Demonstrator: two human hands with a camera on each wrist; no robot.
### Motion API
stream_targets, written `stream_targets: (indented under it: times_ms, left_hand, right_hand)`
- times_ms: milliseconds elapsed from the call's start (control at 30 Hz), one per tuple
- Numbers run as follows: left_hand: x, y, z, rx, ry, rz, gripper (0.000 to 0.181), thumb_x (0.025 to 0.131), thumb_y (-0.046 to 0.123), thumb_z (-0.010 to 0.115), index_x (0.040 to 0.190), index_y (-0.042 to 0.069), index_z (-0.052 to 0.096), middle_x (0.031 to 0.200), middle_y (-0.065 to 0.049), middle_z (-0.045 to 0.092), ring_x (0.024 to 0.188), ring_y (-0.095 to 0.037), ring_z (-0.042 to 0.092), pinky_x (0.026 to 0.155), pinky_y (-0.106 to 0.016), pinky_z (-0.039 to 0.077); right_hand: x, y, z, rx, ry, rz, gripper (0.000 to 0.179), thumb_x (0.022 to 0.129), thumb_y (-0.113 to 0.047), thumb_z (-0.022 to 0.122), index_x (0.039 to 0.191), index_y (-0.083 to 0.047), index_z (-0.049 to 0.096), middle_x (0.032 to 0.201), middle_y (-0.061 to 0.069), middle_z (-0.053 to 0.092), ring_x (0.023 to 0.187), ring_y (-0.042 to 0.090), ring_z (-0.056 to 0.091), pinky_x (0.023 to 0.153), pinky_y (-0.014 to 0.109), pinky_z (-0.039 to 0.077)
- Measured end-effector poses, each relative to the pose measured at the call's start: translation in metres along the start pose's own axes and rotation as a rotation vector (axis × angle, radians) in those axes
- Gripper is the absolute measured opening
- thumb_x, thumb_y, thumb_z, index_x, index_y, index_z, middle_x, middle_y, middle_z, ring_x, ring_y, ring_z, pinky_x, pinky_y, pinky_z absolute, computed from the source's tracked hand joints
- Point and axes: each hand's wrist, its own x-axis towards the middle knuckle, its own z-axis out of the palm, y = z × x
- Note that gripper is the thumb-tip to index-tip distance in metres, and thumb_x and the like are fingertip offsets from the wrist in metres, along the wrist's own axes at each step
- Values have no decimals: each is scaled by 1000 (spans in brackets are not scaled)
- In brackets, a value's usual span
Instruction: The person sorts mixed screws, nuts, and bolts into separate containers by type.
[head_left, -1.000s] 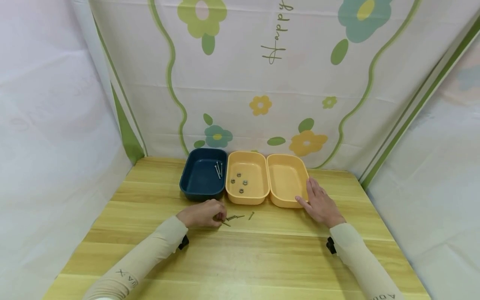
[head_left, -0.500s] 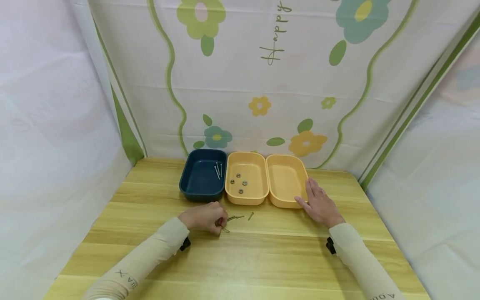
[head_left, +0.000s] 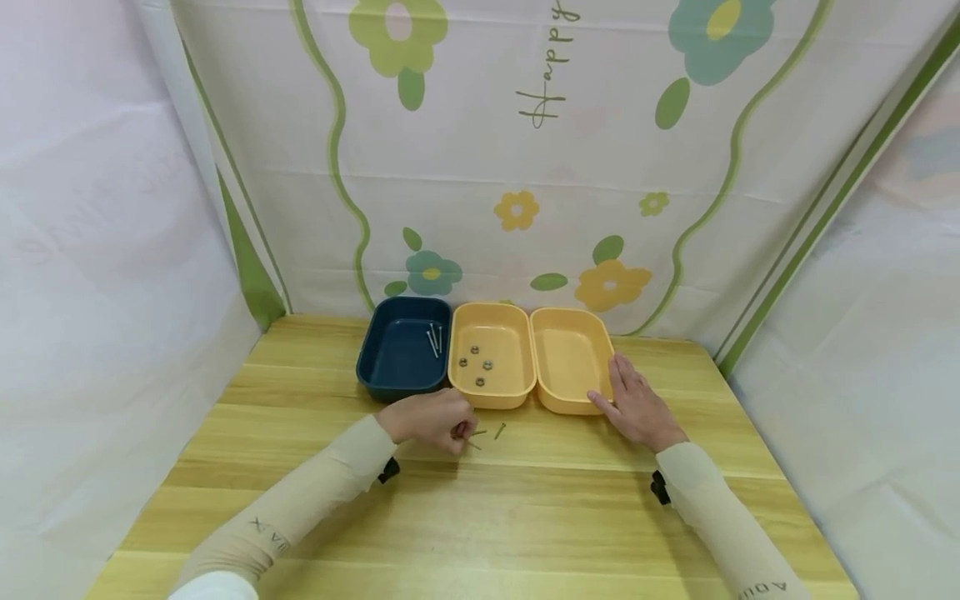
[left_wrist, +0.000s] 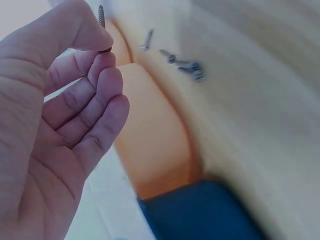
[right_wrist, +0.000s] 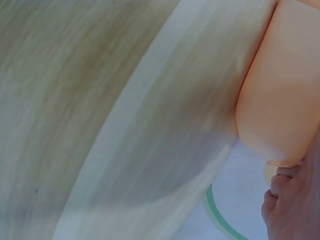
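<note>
My left hand [head_left: 429, 417] pinches a screw [left_wrist: 102, 17] between thumb and fingertips, its threaded end pointing up in the left wrist view. Just beyond it, several loose screws [left_wrist: 192, 69] lie on the table; in the head view the hand partly hides them, and one screw [head_left: 500, 431] lies apart to the right. My right hand [head_left: 641, 407] rests on the near right corner of the right yellow tray [head_left: 576, 407], fingers extended along its side and thumb at the rim. In the right wrist view only some knuckles show beside that tray.
Left of that tray stand a middle yellow tray [head_left: 491, 400] with several nuts [head_left: 487, 365] in it and a dark blue tray [head_left: 397, 387] holding several silver screws [head_left: 433, 342]. The trays sit side by side at the wooden table's [head_left: 480, 517] back, before a flowered cloth [head_left: 465, 167].
My left hand has moved to the right along the table with a screw between its fingers, now covering part of the loose screws. The right hand has stayed on the tray.
</note>
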Motion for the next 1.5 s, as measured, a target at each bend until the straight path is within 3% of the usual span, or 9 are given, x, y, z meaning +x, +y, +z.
stream_targets:
  times_ms: [167, 400, 1000, 1367, 1500]
  left_hand:
    - [18, 1, -12, 29, 23, 31, 15, 81, 5, 75, 77, 17, 68, 68, 9, 57, 59, 3, 44, 57, -11, 35]
    - [42, 8, -29, 107, 108, 72, 12, 83, 5, 74, 78, 15, 70, 73, 5, 64, 63, -1, 47, 65, -16, 42]
    - [107, 7, -58, 182, 221, 28, 9, 87, 4, 69, 79, 9, 68, 74, 2, 54, 65, -8, 42, 62, -18, 34]
    - [136, 6, -61, 171, 207, -11, 7, 90, 4, 68, 86, 10, 69, 84, -1, 66, 73, -9, 51, 68, -18, 42]
    - [143, 5, -54, 165, 242, -74, 11, 98, 12, 69, 106, 6, 74, 106, -7, 73, 90, -14, 65, 80, -21, 54]
  right_hand:
    - [2, -1, 1, 5, -6, 4, 94, 110, -60, 37, 165, 10, 6, 175, 30, 3, 163, 48, 8, 129, 65, 15]
    - [3, -2, 0, 5, -8, 8, 93, 110, -60, 37, 165, 9, 6, 175, 29, 3, 163, 48, 8, 130, 64, 15]
    - [1, -3, -1, -19, -13, 14, 93, 111, -58, 37, 164, 11, 8, 174, 31, 4, 162, 49, 9, 129, 65, 15]
    - [1, -3, -1, -6, 3, 9, 93, 110, -58, 38, 164, 12, 9, 174, 31, 5, 162, 49, 11, 129, 65, 17]
    - [0, -2, -1, -1, 19, 6, 92, 111, -57, 39, 164, 12, 9, 174, 31, 6, 162, 49, 12, 128, 65, 18]
